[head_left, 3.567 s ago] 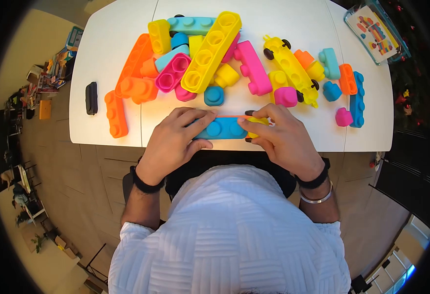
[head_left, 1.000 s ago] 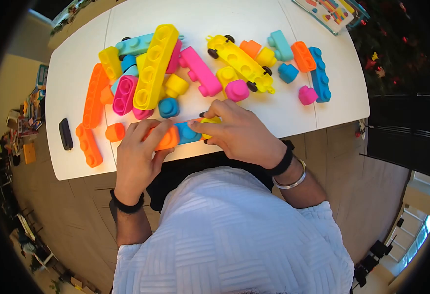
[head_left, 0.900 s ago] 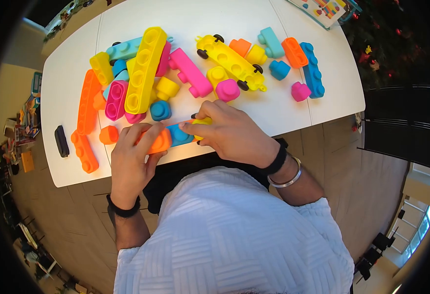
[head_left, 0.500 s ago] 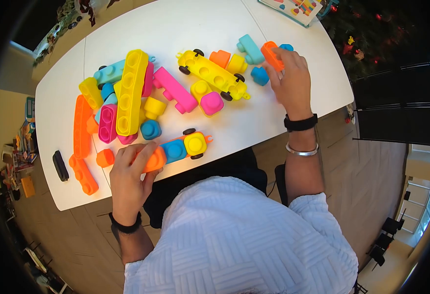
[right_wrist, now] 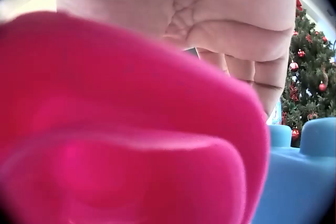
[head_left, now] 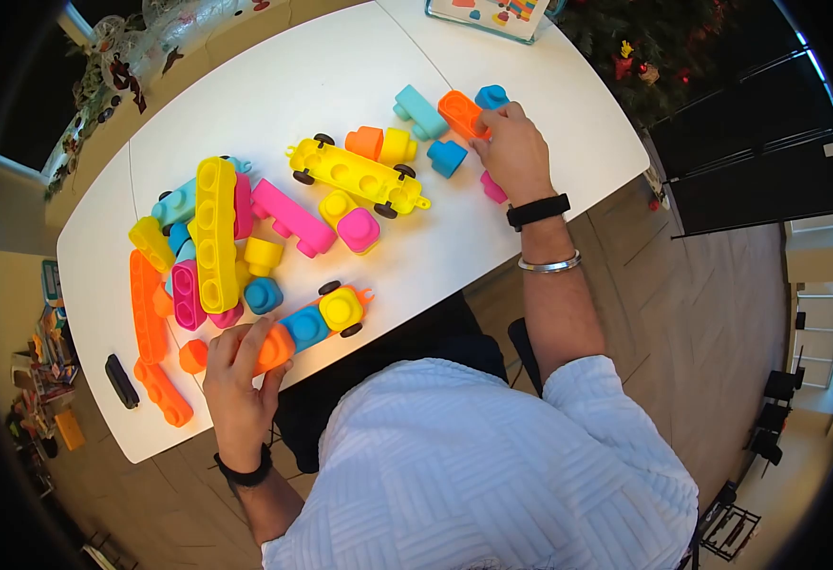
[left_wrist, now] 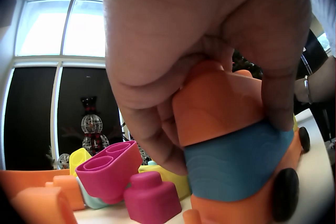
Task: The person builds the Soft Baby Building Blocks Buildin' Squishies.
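Observation:
My left hand (head_left: 239,385) grips an orange block (head_left: 275,348) by its sides. In the left wrist view this orange block (left_wrist: 218,108) sits right on top of a blue block (left_wrist: 236,161). Beneath them is an orange wheeled base (head_left: 364,297) with black wheels, and a yellow block (head_left: 341,310) stands at its far end. At the right my right hand (head_left: 519,160) reaches down over a long blue block (head_left: 492,97), thumb and fingertips at the end of an orange block (head_left: 458,112). A pink block (right_wrist: 131,103) hides its fingertips in the right wrist view; I cannot tell what they hold.
A pile of blocks with a long yellow block (head_left: 216,237) on top lies at the left. A yellow wheeled base (head_left: 345,171) and a teal block (head_left: 420,111) lie farther back. A black case (head_left: 121,380) rests near the left edge. A clear box (head_left: 492,17) stands at the back.
The right hand has left the wheeled base and moved to the blocks at the right. The left hand has brought in the orange block over the base's left part. The head view has turned rightward.

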`<state>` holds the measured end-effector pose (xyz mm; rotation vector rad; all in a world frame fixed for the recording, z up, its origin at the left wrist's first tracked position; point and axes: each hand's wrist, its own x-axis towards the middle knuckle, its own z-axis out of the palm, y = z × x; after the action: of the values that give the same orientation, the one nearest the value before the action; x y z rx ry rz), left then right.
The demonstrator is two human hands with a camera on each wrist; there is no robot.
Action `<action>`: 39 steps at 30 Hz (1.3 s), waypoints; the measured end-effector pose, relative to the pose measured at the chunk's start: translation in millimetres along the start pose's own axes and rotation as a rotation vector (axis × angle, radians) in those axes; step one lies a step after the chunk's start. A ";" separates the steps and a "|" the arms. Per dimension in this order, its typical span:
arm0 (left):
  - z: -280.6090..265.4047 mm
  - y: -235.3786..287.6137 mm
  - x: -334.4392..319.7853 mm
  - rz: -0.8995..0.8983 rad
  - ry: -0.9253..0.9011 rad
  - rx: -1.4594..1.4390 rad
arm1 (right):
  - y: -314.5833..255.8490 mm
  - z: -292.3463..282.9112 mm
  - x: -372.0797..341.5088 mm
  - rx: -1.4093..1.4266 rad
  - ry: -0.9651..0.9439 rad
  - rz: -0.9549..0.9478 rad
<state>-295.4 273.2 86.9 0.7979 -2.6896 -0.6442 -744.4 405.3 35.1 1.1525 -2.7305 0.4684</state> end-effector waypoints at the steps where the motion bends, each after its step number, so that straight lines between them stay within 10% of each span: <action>1: -0.6 -0.1 0.3 0.005 0.000 0.004 | -2.9 -3.6 -0.4 0.003 0.004 0.004; 10: 0.0 -2.3 -2.4 0.005 0.014 0.001 | -47.5 -78.1 -16.1 0.620 0.301 -0.351; 16: -2.7 1.7 -1.0 -0.011 0.018 -0.015 | -96.9 -97.2 -58.8 0.778 -0.112 -0.579; 22: -1.8 -0.6 -1.6 -0.022 0.035 0.001 | -151.4 -65.9 -88.1 0.718 -0.340 -0.936; 39: -2.5 -6.0 -2.7 0.011 0.010 -0.016 | -197.4 -25.1 -124.7 0.335 -0.336 -0.930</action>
<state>-289.6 269.4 85.9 0.7801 -2.6747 -0.6564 -515.7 367.8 73.1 2.5501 -1.9932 0.6193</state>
